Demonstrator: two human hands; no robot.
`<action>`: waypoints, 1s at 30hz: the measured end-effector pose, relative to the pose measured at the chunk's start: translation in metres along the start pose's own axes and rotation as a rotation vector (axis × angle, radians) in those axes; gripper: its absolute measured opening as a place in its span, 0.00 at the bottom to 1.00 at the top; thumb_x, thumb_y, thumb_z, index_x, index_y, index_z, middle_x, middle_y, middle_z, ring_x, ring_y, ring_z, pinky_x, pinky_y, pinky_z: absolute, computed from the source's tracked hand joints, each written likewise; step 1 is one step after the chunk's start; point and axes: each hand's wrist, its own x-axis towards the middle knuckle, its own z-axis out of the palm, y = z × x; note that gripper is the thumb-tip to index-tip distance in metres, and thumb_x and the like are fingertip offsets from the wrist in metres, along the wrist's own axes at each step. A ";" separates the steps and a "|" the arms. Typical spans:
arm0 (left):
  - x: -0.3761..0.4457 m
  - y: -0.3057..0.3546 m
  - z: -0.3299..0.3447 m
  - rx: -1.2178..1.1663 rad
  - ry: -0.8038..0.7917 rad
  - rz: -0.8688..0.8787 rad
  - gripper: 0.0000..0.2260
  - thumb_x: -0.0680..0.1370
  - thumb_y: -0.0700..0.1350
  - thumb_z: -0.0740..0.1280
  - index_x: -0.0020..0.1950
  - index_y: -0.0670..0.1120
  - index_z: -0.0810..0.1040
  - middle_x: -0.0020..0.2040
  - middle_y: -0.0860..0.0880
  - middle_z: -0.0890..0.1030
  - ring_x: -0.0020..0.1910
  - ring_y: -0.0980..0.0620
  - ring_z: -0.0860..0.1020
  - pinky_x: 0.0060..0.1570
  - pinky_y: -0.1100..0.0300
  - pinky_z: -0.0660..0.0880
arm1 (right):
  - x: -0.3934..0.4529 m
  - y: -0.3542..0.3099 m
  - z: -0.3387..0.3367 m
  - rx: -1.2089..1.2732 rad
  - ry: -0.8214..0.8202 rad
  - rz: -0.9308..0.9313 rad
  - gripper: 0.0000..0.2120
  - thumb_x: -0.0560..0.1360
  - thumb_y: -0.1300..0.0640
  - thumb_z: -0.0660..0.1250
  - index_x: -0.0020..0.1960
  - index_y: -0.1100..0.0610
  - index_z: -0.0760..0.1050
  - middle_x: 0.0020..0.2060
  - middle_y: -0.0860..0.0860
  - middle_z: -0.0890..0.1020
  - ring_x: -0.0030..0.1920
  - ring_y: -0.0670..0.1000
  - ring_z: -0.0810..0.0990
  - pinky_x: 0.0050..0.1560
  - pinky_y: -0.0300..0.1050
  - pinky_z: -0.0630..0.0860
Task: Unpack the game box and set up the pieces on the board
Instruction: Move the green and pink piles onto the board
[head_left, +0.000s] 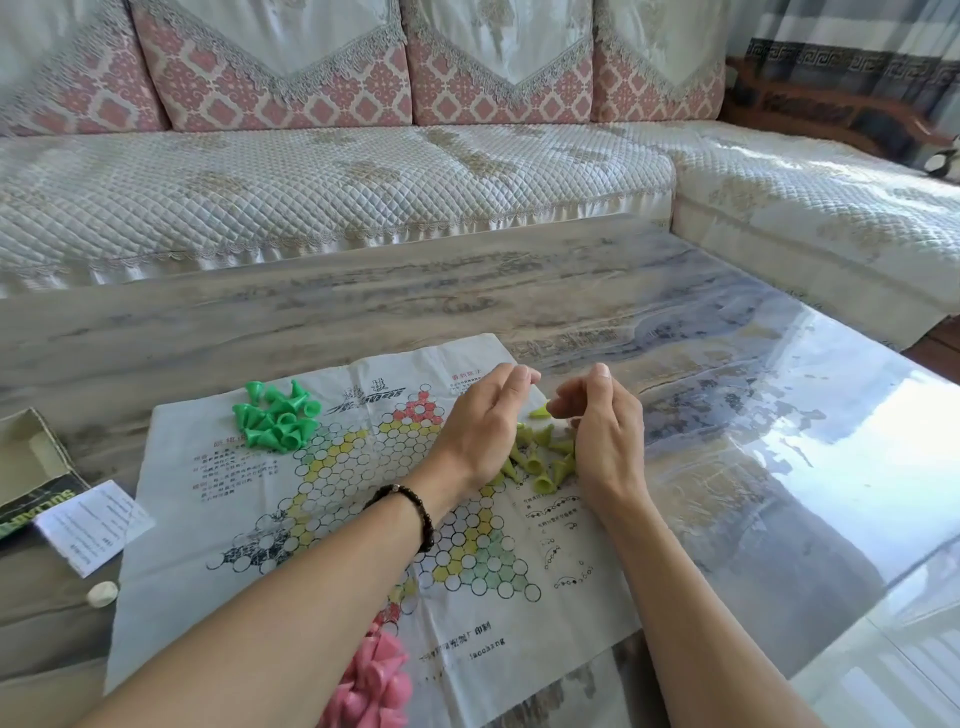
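A paper Chinese-checkers board (332, 519) lies unfolded on the table, printed with a star of circles. A heap of green cone pieces (275, 421) sits at its upper left. Pink cone pieces (374, 680) are piled at its bottom edge. Yellow-green cone pieces (540, 457) lie scattered at the right side, between my hands. My left hand (483, 426) hovers over them with fingers straight and relaxed. My right hand (602, 426) pinches one yellow-green piece (540, 413) at its fingertips.
The open game box (31, 467) lies at the left table edge, with a white leaflet (93, 525) beside it and a small white object (102, 593) below. The glossy marbled table (727, 415) stretches right. A quilted sofa (363, 182) stands behind.
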 end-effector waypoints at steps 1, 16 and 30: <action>-0.003 0.001 -0.003 0.077 -0.020 0.022 0.22 0.81 0.59 0.51 0.65 0.48 0.75 0.64 0.52 0.76 0.63 0.60 0.72 0.62 0.65 0.68 | -0.001 0.000 -0.003 0.017 -0.025 0.001 0.25 0.83 0.49 0.49 0.41 0.60 0.78 0.37 0.53 0.83 0.41 0.51 0.81 0.46 0.50 0.77; -0.018 -0.007 -0.042 1.067 -0.419 0.118 0.48 0.72 0.74 0.54 0.78 0.48 0.36 0.79 0.48 0.40 0.77 0.52 0.40 0.75 0.53 0.39 | -0.009 -0.019 -0.012 -0.382 -0.515 -0.152 0.22 0.82 0.40 0.45 0.63 0.48 0.71 0.55 0.48 0.80 0.55 0.46 0.76 0.59 0.49 0.72; -0.007 -0.002 -0.029 1.008 -0.455 0.164 0.49 0.70 0.74 0.58 0.79 0.49 0.40 0.80 0.47 0.49 0.78 0.52 0.45 0.76 0.51 0.40 | -0.018 -0.015 -0.028 -0.364 -0.415 -0.071 0.24 0.81 0.41 0.43 0.59 0.52 0.74 0.51 0.48 0.79 0.52 0.45 0.75 0.57 0.44 0.70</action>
